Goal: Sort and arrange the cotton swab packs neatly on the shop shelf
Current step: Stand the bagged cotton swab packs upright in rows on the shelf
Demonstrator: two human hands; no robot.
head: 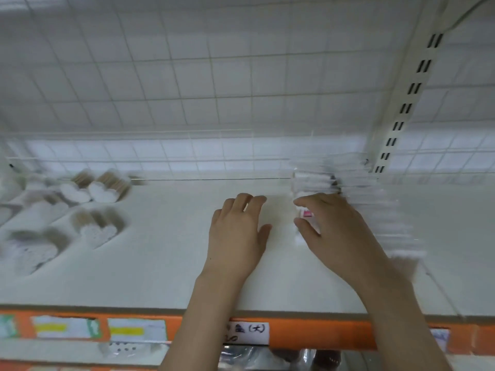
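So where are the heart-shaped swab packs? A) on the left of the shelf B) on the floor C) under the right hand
A: the heart-shaped packs lie at the left of the shelf, far from both the left hand and the right hand.

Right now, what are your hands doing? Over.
Left hand open, flat on shelf. Right hand against row of swab packs, grip unclear. Nothing blocking.
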